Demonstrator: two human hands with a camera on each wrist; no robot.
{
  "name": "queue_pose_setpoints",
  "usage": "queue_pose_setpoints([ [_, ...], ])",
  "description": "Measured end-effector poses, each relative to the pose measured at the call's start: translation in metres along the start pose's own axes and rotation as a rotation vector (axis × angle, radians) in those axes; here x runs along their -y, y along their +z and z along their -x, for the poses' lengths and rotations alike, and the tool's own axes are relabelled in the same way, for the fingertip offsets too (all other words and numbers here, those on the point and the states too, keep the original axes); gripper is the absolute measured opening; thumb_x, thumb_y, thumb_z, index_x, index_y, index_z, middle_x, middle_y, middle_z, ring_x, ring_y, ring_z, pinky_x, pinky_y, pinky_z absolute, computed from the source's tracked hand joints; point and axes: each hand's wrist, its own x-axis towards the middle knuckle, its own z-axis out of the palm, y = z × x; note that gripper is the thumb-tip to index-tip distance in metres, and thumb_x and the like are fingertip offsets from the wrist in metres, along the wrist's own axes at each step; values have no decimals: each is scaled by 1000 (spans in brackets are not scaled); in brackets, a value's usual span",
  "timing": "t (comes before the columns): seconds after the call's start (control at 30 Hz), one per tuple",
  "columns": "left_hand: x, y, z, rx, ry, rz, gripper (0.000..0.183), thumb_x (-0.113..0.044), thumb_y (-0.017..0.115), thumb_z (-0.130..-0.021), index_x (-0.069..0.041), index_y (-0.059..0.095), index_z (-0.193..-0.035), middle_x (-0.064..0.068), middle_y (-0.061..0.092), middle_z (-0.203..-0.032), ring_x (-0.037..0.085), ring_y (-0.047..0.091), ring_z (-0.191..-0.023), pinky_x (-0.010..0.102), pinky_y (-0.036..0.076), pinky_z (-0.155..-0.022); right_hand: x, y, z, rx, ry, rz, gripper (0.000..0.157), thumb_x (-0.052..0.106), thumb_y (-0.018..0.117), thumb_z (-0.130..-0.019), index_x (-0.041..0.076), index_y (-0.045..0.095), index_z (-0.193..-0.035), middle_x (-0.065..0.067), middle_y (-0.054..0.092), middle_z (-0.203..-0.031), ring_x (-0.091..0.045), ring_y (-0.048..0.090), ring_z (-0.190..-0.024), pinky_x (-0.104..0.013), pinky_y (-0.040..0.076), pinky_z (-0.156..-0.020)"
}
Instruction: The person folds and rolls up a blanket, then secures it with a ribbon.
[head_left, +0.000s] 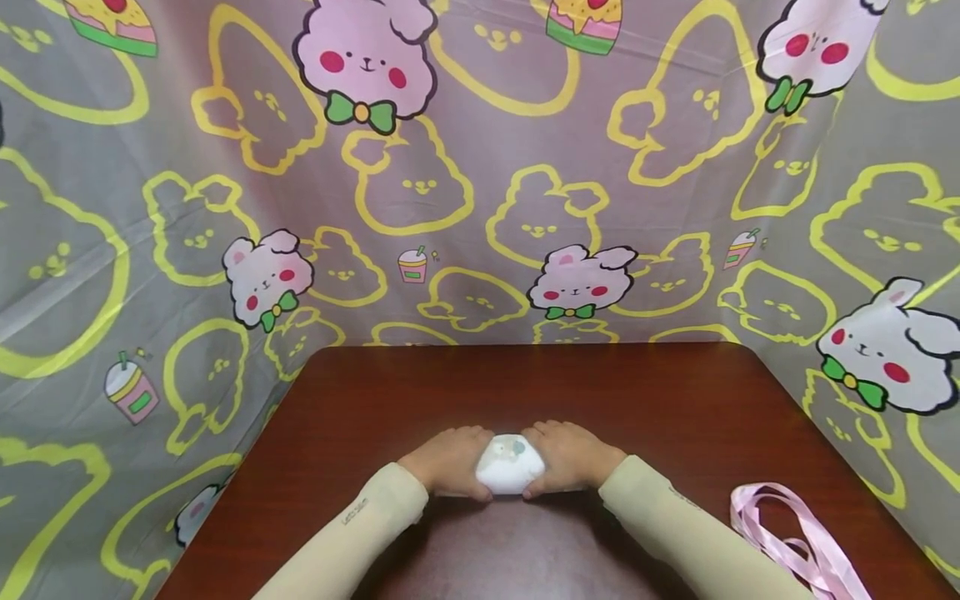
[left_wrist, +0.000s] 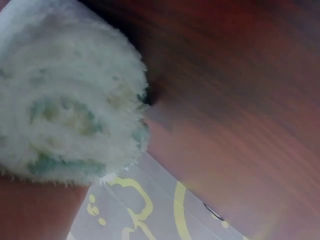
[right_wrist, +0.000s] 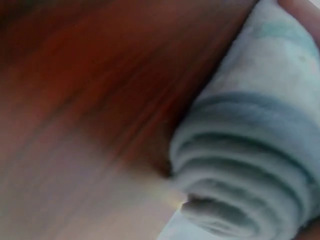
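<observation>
A small white towel (head_left: pixel 512 467), rolled up, lies on the table between both hands in the head view. Pale blue-green and tan marks show on its top. My left hand (head_left: pixel 453 462) grips the roll's left side, thumb on the near edge and fingers over the far side. From the other side my right hand (head_left: pixel 570 457) grips it in the same way. The left wrist view shows a fluffy spiral end of the towel (left_wrist: pixel 70 95). Stacked, wound layers of the towel (right_wrist: pixel 245 155) fill the right of the right wrist view.
The hands work on a dark red-brown wooden table (head_left: pixel 525 383). A loosely looped pink ribbon (head_left: pixel 802 542) lies at its near right, beside the right sleeve (head_left: pixel 667 517). Grey curtain cloth (head_left: pixel 465 250) with cartoon rabbits hangs behind the table and along both sides.
</observation>
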Motion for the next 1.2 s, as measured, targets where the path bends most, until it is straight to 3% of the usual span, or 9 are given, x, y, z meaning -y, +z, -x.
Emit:
queue_pose_setpoints([
  [0.2, 0, 2, 0, -35, 19, -16, 52, -45, 81, -58, -18, 59, -97, -11, 55, -84, 8, 54, -74, 30, 47, -65, -2, 0, -1, 26, -5, -9, 82, 74, 69, -64, 14, 60, -119, 0, 61, -109, -20, 59, -100, -39, 48, -84],
  [0.4, 1, 11, 9, -65, 52, -108, 57, -47, 79, -60, -16, 59, -103, -8, 58, -89, 13, 58, -80, 34, 49, -69, 1, -3, 4, 116, -17, -32, 89, 71, 73, -63, 13, 55, -128, -2, 58, -119, -22, 55, -111, -43, 44, -92],
  [0.6, 3, 3, 19, -27, 54, -147, 73, -45, 83, -55, -14, 55, -115, -5, 57, -96, 15, 58, -88, 35, 49, -74, -5, -14, 17, 122, -78, -31, 98, 48, 87, -54, 7, 48, -133, 0, 57, -114, -18, 57, -103, -37, 46, -89],
  [0.77, 4, -6, 26, 34, 26, -143, 77, -41, 86, -53, -12, 54, -116, -4, 57, -98, 16, 57, -90, 36, 48, -79, -7, -20, 25, 120, -55, -23, 98, 27, 89, -47, 3, 46, -132, -3, 58, -111, -22, 59, -100, -37, 47, -88],
  [0.97, 5, -7, 26, 15, 14, -142, 69, -30, 87, -53, -11, 55, -112, -3, 58, -95, 17, 58, -88, 35, 49, -79, -7, -17, 24, 99, 4, -21, 85, 17, 88, -48, 8, 51, -124, -4, 58, -109, -25, 58, -101, -40, 48, -86],
  [1.2, 7, -1, 24, -5, 18, -170, 66, -26, 85, -54, -11, 55, -111, -1, 59, -97, 18, 58, -90, 35, 48, -81, -11, -13, 22, 51, -29, 25, 71, 19, 86, -49, 10, 56, -112, -2, 58, -101, -24, 58, -95, -40, 49, -82],
])
